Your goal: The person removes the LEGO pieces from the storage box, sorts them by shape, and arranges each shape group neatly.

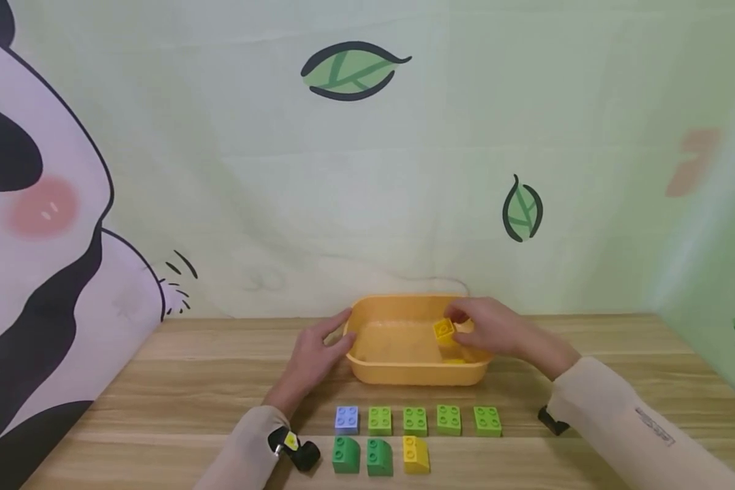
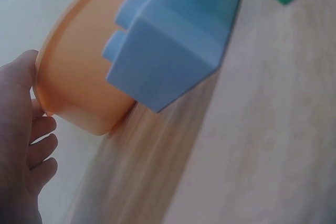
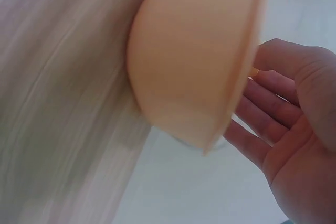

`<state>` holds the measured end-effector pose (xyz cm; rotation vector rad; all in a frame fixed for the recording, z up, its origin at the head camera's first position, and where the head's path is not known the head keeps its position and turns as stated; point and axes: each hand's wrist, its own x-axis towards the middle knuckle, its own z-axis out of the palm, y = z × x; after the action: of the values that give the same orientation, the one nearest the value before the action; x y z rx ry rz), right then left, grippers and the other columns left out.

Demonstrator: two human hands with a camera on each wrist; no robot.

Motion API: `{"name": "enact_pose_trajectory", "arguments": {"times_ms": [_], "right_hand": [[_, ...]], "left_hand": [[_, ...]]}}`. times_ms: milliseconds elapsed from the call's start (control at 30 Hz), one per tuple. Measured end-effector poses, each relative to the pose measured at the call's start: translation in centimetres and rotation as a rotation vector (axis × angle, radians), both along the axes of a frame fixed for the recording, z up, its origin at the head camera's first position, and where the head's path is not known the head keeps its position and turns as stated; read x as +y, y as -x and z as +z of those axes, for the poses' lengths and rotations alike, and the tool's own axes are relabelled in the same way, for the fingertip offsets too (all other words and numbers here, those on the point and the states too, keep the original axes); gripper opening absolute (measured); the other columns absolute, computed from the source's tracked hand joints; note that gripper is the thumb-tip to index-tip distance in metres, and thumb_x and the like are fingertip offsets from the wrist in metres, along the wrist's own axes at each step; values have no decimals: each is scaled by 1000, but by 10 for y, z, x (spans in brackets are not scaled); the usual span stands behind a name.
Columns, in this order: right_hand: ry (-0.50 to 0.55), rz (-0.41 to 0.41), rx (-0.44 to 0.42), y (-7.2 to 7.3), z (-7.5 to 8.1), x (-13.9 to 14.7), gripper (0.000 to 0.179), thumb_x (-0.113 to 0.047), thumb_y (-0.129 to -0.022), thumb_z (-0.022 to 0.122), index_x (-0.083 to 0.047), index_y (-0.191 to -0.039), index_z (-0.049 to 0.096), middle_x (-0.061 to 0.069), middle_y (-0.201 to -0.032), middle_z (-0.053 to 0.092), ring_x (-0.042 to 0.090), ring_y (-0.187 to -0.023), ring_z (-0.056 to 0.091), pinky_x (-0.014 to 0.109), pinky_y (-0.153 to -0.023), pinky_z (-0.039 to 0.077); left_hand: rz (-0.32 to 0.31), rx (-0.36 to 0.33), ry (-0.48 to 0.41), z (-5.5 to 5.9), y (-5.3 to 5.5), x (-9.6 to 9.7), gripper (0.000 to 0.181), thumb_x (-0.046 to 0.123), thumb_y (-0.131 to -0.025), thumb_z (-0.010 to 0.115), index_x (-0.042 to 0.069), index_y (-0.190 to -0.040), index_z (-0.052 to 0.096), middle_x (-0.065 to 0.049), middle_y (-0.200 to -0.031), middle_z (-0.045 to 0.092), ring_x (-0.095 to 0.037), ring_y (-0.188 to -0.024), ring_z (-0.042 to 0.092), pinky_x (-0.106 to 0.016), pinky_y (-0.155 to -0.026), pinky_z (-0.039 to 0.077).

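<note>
An orange-yellow plastic basin (image 1: 416, 373) stands on the wooden table. My left hand (image 1: 316, 350) grips its left end, thumb at the rim; the left wrist view shows the same hand (image 2: 21, 129) against the basin's wall (image 2: 79, 61). Over the basin's right part, my right hand (image 1: 486, 327) pinches a yellow toy brick (image 1: 444, 330) between thumb and fingers. Another yellow piece (image 1: 455, 361) lies low in the basin, partly hidden by the front wall. In the right wrist view the basin's side (image 3: 194, 51) hides most of the held brick from the right hand (image 3: 294, 114).
In front of the basin is a row with a blue brick (image 1: 346, 420) and several light green bricks (image 1: 414, 421). Nearer lie two dark green curved bricks (image 1: 346, 454) and a yellow sloped brick (image 1: 415, 454). A leaf-and-panda printed backdrop (image 1: 251, 170) rises behind the table (image 1: 190, 388).
</note>
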<state>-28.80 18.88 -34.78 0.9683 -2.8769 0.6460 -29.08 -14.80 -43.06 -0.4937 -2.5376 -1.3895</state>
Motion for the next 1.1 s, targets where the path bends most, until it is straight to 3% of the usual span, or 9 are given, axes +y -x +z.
{"name": "enact_pose_trajectory", "arguments": {"times_ms": [300,600,867,1100], "right_hand": [[121,-39,-30,-21,7,1,30,-10,-95,77,-1,-123,69,9,-116,73,34,-109,68,55,-99,57],[224,-3,-1,-51,14,3,30,-14,-97,78,-5,-123,69,2,-115,73,25,-107,69,53,-97,59],[268,26,46,-70,17,9,30,-12,-95,81,-5,-123,70,-1,-113,73,22,-103,70,49,-93,61],[267,50,15,-85,19,15,30,-15,-94,83,-7,-120,72,-3,-114,74,20,-101,71,44,-91,62]], "left_hand": [[-3,8,12,-1,1,0,54,27,-103,70,10,-153,58,-7,-156,55,-32,-146,48,-53,-121,37],[-7,36,17,-3,3,2,53,26,-103,69,7,-152,59,-9,-155,56,-33,-145,50,-54,-120,38],[-4,48,15,-3,3,2,53,25,-103,69,7,-152,59,-10,-154,56,-34,-145,50,-55,-120,38],[10,35,30,-2,2,0,53,27,-103,69,9,-152,59,-8,-155,56,-32,-145,51,-53,-120,39]]}}
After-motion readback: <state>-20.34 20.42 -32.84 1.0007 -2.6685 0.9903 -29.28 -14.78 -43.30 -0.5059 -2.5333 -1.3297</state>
